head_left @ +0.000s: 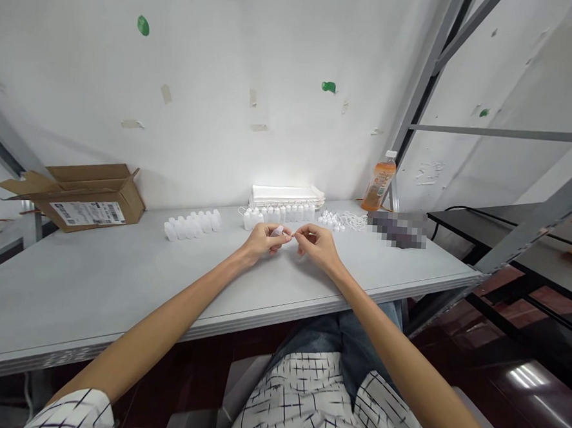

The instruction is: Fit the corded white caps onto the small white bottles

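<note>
My left hand is closed around a small white plastic piece, which shows partly above the thumb; the fingers hide the rest. Just to its right, my right hand pinches thumb and finger together close to the left fingertips. Whatever lies in that pinch is too small to make out. Behind the hands stands a row of small white squeeze bottles with caps on. Loose white caps and a heap of thin white cords lie to the right. Several translucent bottles line up at the left.
An open cardboard box sits at the table's back left. White folded material is stacked against the wall. An orange drink bottle stands back right, beside a blurred-out dark item. A metal frame rises at the right.
</note>
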The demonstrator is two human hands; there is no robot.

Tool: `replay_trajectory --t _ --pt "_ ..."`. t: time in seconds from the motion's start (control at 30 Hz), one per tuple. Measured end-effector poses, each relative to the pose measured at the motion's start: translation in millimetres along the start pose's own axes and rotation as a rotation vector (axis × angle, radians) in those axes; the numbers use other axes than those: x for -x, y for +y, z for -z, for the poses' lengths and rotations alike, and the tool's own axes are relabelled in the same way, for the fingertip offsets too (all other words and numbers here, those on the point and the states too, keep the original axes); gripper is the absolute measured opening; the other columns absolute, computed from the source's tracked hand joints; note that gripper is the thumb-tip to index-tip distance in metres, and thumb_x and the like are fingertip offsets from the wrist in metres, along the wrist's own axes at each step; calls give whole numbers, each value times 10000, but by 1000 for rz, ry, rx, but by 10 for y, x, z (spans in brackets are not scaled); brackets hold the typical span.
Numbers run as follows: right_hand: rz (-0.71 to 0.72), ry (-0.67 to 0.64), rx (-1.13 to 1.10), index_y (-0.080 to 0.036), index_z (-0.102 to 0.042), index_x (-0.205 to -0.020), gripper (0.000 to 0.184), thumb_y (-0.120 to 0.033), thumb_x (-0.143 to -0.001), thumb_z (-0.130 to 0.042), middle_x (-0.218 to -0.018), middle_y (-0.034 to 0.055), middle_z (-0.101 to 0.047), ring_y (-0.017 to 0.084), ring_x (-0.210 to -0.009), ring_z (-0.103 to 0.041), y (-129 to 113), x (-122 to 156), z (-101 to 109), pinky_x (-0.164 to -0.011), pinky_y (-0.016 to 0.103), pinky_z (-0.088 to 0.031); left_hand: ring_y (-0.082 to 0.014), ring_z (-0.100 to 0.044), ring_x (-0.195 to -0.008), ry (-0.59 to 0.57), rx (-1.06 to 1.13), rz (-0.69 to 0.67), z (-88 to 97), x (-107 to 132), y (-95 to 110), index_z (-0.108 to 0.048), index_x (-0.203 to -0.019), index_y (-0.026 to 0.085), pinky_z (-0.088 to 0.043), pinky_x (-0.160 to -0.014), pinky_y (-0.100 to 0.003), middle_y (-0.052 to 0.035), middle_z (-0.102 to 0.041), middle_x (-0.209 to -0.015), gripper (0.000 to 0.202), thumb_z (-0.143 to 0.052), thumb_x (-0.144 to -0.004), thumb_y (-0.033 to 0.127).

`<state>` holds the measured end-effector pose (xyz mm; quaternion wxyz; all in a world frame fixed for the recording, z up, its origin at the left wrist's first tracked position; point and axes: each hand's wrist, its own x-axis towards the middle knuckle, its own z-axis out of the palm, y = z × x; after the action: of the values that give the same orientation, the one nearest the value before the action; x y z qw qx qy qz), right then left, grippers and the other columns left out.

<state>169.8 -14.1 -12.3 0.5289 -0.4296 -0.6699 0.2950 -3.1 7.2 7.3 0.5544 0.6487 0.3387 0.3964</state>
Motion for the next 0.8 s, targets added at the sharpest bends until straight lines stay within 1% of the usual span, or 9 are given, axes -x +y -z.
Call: replay_trajectory --t 0.17,0.33,0.4,0.47,0.6,0.7,0.8 --pt "-7 12 31 -177 -577 -727 154 -317 -788 -562 -551 -14 -558 138 -492 -577 18 6 -7 -502 248 -434 -46 -332 -475 12 -24 -2 -18 -15 -32 -642 -786 124 -287 -443 -211 60 -388 -548 374 -784 -617 426" --pt "40 34 168 -181 -587 -729 107 -264 -782 -545 -627 0 -591 126 -512 -565 45 -8 -49 -529 249 -434 -41 -308 -463 70 46 12 -30 -30 -73 -620 -751 123 -252 -422 -202 70 -356 -531 385 -793 -609 436" --pt "45 3 160 -177 -604 -753 127 -269 -800 -530 -652 9 -607 124 -515 -568 50 -34 -54 -540 254 -443 -37 -308 -460 112 110 41 -30 -42 -88 -609 -756 125 -245 -414 -197 69 -367 -548 402 -807 -589 433" --pt "33 -62 106 -169 -632 -797 171 -291 -824 -516 -669 18 -619 125 -515 -571 57 -66 -36 -544 259 -455 -32 -302 -455 142 167 70 -35 -53 -96 -604 -771 126 -243 -406 -192 73 -364 -558 417 -819 -574 424" --pt "-15 -158 9 -152 -664 -892 226 -325 -823 -537 -670 25 -616 136 -534 -575 87 -133 44 -507 257 -467 -29 -290 -452 139 209 105 -72 -58 -88 -610 -788 120 -235 -398 -184 81 -337 -557 405 -814 -594 412" --pt "-57 -198 -32 -146 -672 -869 242 -353 -813 -560 -678 34 -621 135 -543 -573 107 -182 96 -494 254 -475 -36 -303 -458 115 207 123 -112 -65 -82 -616 -789 117 -251 -398 -185 77 -338 -553 375 -796 -627 404" --pt "-104 -228 -47 -148 -669 -822 246 -380 -788 -595 -646 27 -608 126 -527 -562 111 -234 119 -481 244 -468 -41 -309 -458 135 233 144 -136 -105 -91 -615 -793 117 -260 -396 -187 77 -339 -545 360 -789 -638 392"
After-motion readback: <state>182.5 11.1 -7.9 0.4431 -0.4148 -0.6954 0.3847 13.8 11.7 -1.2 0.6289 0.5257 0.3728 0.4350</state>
